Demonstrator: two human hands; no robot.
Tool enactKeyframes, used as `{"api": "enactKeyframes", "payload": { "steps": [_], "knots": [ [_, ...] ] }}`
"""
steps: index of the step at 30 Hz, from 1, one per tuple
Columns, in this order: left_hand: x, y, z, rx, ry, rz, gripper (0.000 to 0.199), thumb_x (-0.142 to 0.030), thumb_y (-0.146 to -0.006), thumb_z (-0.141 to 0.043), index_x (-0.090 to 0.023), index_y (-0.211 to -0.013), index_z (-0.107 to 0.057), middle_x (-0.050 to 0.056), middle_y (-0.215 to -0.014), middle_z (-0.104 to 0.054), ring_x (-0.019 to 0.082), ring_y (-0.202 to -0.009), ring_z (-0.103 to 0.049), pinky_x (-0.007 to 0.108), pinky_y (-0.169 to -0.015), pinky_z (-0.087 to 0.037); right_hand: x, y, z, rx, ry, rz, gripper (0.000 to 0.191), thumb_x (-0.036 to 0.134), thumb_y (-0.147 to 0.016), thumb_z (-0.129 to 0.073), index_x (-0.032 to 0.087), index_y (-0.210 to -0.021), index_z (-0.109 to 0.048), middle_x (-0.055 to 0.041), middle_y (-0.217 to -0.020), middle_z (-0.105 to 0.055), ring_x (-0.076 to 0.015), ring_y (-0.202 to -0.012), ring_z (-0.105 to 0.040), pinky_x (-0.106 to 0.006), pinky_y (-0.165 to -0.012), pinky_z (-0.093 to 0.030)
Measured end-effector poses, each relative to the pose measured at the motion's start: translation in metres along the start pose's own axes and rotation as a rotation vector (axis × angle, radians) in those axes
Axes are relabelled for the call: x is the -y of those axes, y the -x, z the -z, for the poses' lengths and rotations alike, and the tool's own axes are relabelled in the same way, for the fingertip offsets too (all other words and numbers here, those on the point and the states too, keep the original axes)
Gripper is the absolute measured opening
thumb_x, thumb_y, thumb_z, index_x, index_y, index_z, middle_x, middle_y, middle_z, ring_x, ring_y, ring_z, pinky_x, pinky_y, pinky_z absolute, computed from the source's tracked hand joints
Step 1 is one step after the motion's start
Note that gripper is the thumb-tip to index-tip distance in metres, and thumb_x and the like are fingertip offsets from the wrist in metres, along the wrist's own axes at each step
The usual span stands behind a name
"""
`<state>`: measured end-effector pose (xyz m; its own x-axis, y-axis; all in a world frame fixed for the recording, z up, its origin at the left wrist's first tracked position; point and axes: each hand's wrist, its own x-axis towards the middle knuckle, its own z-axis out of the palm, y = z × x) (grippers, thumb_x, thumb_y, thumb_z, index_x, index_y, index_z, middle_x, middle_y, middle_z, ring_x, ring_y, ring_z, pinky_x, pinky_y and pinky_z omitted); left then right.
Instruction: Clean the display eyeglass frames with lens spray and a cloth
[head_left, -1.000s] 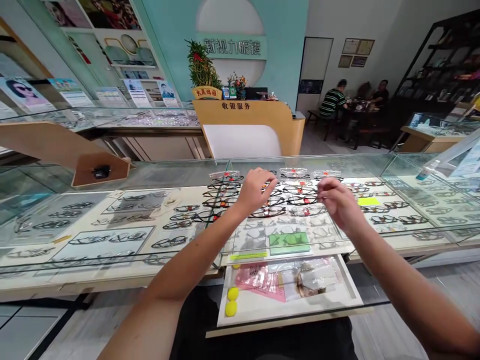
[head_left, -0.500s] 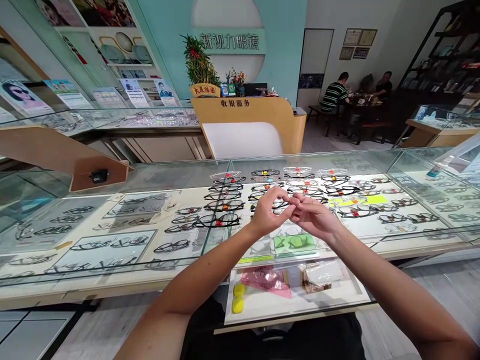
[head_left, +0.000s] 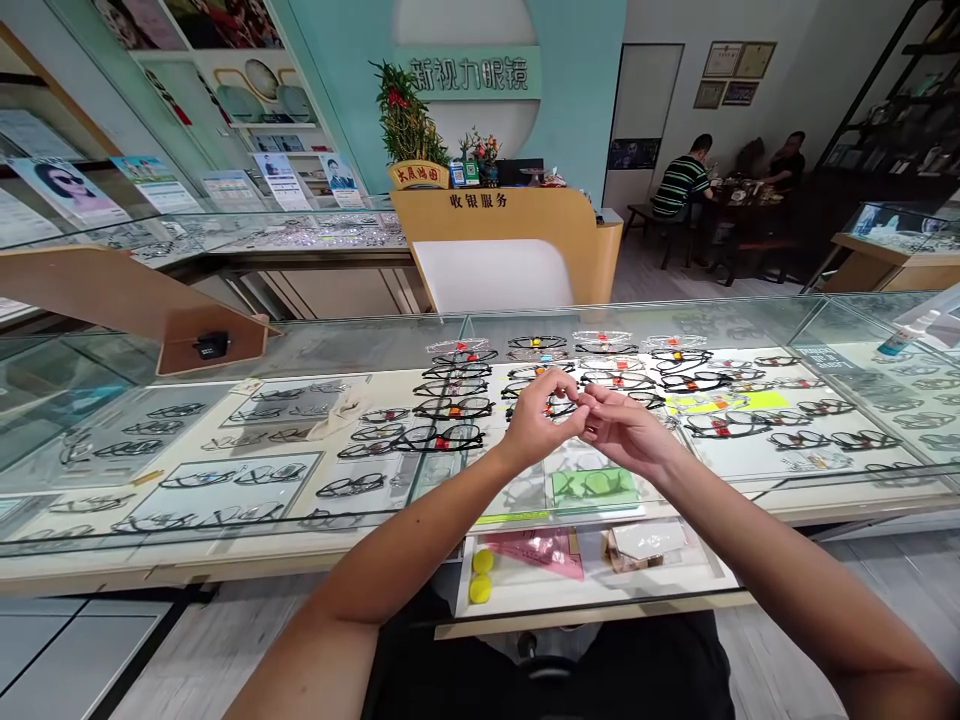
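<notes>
My left hand [head_left: 546, 415] and my right hand [head_left: 624, 425] meet fingertip to fingertip above the glass display counter [head_left: 442, 508]. Both are closed in a pinch, and whatever lies between the fingers is too small or hidden to make out. Beneath and behind them, rows of eyeglasses stand on the counter top, many with red or orange tags on the lenses. A black pair of glasses [head_left: 441, 440] is at the left of my hands, and another dark pair [head_left: 726, 425] at the right. A green cloth [head_left: 595, 487] shows just below my hands.
An open drawer [head_left: 525, 604] juts out in front of me, holding yellow round cases [head_left: 481, 588], a pink pouch [head_left: 541, 553] and a clear plastic packet [head_left: 648, 542]. A wooden stand [head_left: 172, 318] rises at the left. Two people sit at a far table.
The view has shifted slightly, so the counter and background appear a little further right and the drawer higher. My hands keep the same pinched pose.
</notes>
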<state>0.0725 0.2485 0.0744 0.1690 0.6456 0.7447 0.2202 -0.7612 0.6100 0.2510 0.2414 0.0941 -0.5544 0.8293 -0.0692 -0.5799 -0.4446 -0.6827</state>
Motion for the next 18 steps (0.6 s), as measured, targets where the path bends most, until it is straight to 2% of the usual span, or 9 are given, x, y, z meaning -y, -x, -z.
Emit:
{"api": "enactKeyframes", "payload": {
  "steps": [10, 14, 18],
  "knots": [
    [0.0016, -0.0002, -0.0006, 0.003, -0.025, -0.069, 0.017, -0.011, -0.082, -0.067, -0.023, -0.092, -0.06, 0.001, -0.09, -0.065, 0.018, -0.085, -0.061, 0.034, -0.082, -0.05, -0.0037, -0.0008, 0.0014, -0.041, 0.009, 0.023, 0.041, 0.013, -0.064, -0.1, 0.018, -0.087, -0.067, 0.0054, -0.08, -0.063, -0.006, -0.06, -0.047, -0.021, -0.059, -0.043],
    [0.0033, 0.0, 0.0013, 0.027, -0.006, -0.057, 0.014, -0.01, -0.088, -0.063, -0.023, -0.094, -0.062, 0.002, -0.093, -0.067, 0.019, -0.089, -0.063, 0.036, -0.086, -0.051, -0.0032, -0.0021, 0.0031, -0.048, 0.044, 0.043, 0.038, 0.015, -0.064, -0.098, 0.019, -0.086, -0.067, 0.0045, -0.082, -0.064, -0.0065, -0.062, -0.045, -0.022, -0.061, -0.042],
    [0.0057, -0.0001, 0.0028, 0.065, -0.005, 0.004, 0.01, -0.014, -0.097, -0.059, -0.022, -0.095, -0.064, 0.003, -0.095, -0.069, 0.019, -0.09, -0.063, 0.035, -0.084, -0.05, -0.0016, -0.0034, 0.0058, -0.083, 0.144, 0.12, 0.035, 0.024, -0.066, -0.099, 0.021, -0.085, -0.069, 0.0018, -0.084, -0.067, -0.0102, -0.069, -0.051, -0.025, -0.065, -0.042]
  ]
}}
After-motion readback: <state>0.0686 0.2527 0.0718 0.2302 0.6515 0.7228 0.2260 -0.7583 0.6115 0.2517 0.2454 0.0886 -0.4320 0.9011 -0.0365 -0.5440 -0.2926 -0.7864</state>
